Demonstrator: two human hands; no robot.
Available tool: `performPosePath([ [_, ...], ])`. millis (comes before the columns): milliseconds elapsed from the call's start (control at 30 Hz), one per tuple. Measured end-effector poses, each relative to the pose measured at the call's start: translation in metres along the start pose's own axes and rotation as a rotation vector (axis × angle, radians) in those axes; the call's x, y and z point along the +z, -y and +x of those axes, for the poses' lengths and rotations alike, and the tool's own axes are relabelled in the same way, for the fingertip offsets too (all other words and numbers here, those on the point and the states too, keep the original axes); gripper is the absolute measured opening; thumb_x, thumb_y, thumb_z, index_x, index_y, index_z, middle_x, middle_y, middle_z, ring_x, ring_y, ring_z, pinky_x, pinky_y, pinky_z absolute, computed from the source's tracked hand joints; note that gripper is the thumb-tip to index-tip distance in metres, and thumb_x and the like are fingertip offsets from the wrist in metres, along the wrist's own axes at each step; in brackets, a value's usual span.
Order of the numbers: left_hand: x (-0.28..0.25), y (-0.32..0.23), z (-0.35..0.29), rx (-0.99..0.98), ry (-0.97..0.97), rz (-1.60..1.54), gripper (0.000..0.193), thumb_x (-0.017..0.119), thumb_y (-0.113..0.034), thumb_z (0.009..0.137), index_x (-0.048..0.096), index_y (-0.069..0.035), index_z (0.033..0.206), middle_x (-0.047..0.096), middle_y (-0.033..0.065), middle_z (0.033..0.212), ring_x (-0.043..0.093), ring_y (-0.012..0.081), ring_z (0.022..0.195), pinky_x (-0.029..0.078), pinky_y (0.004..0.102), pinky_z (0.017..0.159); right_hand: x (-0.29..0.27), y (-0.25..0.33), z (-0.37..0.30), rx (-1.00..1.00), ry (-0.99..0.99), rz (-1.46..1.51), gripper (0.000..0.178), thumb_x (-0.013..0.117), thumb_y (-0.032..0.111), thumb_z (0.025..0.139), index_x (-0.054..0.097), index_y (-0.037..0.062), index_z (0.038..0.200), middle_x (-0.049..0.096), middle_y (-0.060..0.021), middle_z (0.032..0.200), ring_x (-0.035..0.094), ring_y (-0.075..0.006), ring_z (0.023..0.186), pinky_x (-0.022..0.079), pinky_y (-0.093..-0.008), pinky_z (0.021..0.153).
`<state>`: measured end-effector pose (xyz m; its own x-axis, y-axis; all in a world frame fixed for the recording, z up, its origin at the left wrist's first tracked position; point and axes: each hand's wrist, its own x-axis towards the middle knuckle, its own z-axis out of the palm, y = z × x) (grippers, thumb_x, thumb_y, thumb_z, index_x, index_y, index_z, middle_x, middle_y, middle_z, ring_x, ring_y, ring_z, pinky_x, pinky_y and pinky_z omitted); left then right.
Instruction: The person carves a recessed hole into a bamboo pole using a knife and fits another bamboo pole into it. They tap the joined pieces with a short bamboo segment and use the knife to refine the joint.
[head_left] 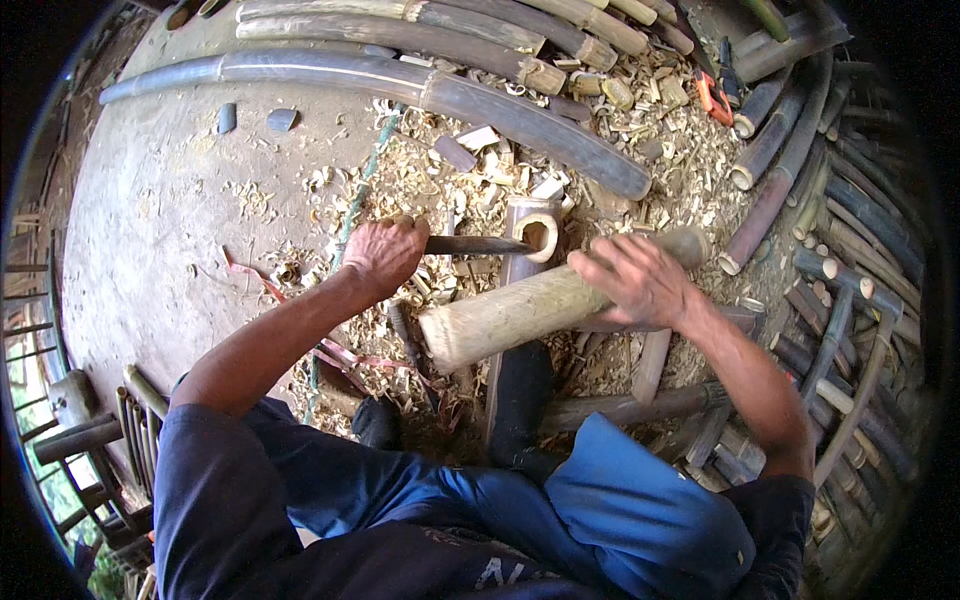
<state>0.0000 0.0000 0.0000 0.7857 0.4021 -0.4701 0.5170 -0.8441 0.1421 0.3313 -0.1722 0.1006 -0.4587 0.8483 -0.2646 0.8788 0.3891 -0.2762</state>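
Observation:
My left hand (385, 255) is closed around the handle end of a dark, flat chisel (480, 245). Its blade points right, and the tip lies at the pale-rimmed hole (541, 238) cut into a dark bamboo pole (522, 212). A thick, pale, round length of wood or bamboo (510, 312) slants across in front of that pole, nearer to me. My right hand (640, 280) grips it from above toward its right end, fingers curled over the top. The hand and the round piece are slightly blurred. Part of the pole is hidden beneath the round piece.
Pale shavings (455, 185) and offcuts cover the ground around the work. A long dark bamboo pole (380, 80) lies across the far side. An orange-handled saw (714, 98) rests far right. Many bamboo pieces (870, 260) are heaped at right. A dark tool (408, 335) lies near my feet.

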Motion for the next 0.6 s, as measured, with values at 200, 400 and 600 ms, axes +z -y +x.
performPosePath([
  [200,0.003,0.038,0.052,0.166,-0.067,-0.262,0.016,0.064,-0.019,0.094,0.070,-0.004,0.092,0.068,0.0136,0.076,0.069,0.0246,0.067,0.057,0.0432,0.065,-0.030,-0.012,0.011,0.108,0.035,-0.210,0.086,0.088,0.032,0.071,0.044,0.0081,0.140,0.062,-0.0174,0.114,0.067,-0.0322,0.103,0.057,-0.0486,0.086],
  [400,-0.037,0.019,0.035,0.044,-0.056,-0.702,0.057,0.062,-0.061,0.093,0.075,-0.005,0.087,0.065,0.0123,0.065,0.064,0.0243,0.061,0.052,0.0439,0.064,-0.028,0.008,-0.013,0.680,-0.341,0.569,0.067,0.082,0.026,0.079,0.047,0.0026,0.131,0.066,-0.0177,0.110,0.070,-0.0273,0.085,0.063,-0.0415,0.074],
  [600,-0.034,-0.013,0.046,0.109,-0.175,-0.432,0.056,0.061,-0.061,0.093,0.072,-0.006,0.090,0.070,0.0135,0.076,0.069,0.0298,0.069,0.056,0.0460,0.067,-0.011,0.011,-0.051,0.833,-0.544,0.767,0.070,0.078,0.033,0.079,0.047,-0.0045,0.130,0.064,-0.0202,0.110,0.066,-0.0260,0.097,0.057,-0.0433,0.084],
])
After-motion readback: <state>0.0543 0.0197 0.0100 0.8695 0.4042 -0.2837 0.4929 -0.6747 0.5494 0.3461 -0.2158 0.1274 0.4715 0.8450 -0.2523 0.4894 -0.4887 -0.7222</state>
